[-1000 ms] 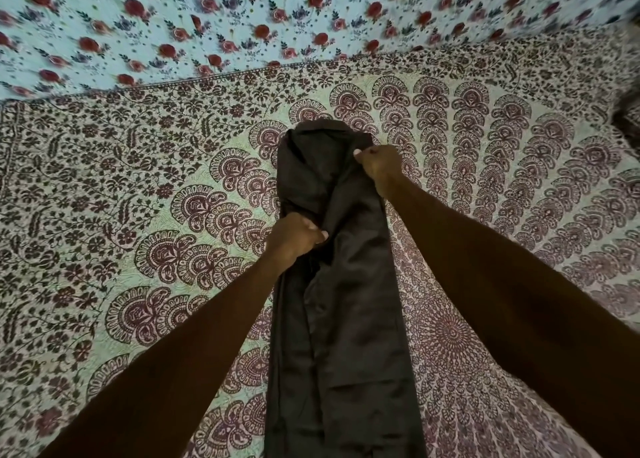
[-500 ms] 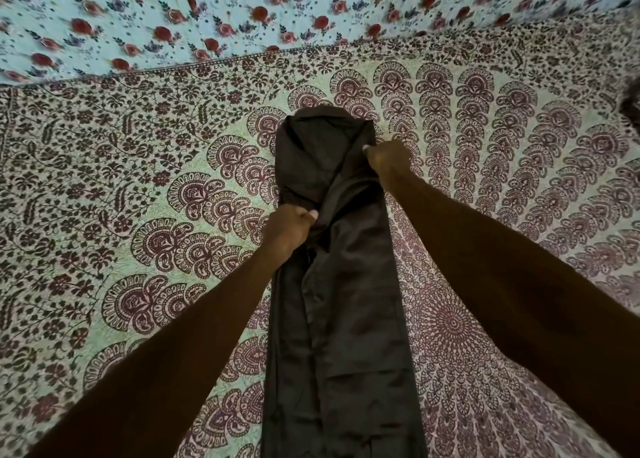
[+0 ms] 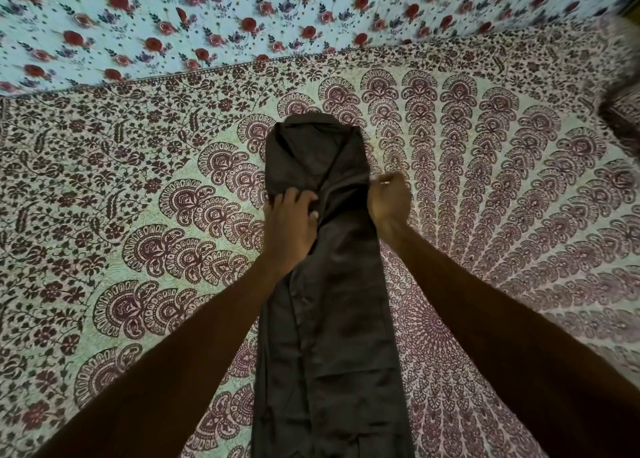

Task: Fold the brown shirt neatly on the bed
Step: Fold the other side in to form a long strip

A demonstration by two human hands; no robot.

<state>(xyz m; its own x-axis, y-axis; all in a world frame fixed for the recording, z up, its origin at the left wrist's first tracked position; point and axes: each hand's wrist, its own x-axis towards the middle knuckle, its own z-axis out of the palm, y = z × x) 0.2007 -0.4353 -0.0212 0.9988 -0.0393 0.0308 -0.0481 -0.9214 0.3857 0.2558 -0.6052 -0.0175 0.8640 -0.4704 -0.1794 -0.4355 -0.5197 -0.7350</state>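
Observation:
The brown shirt (image 3: 332,319) lies on the bed as a long narrow strip, its sides folded in and its collar end pointing away from me. My left hand (image 3: 291,224) rests on the strip's left side just below the collar, fingers spread forward over the fabric. At the strip's right edge, at about the same height, my right hand (image 3: 389,205) pinches the cloth with curled fingers. The near end of the shirt runs out of the bottom of the view.
The bed is covered by a patterned maroon-and-pale-green sheet (image 3: 138,215). Behind it hangs a light blue cloth with red roses (image 3: 207,18). A dark blurred object (image 3: 623,118) sits at the right edge of the bed.
My left hand has loosened from a fist into spread fingers lying on the shirt. My right hand has slid down the right edge toward me, away from the collar.

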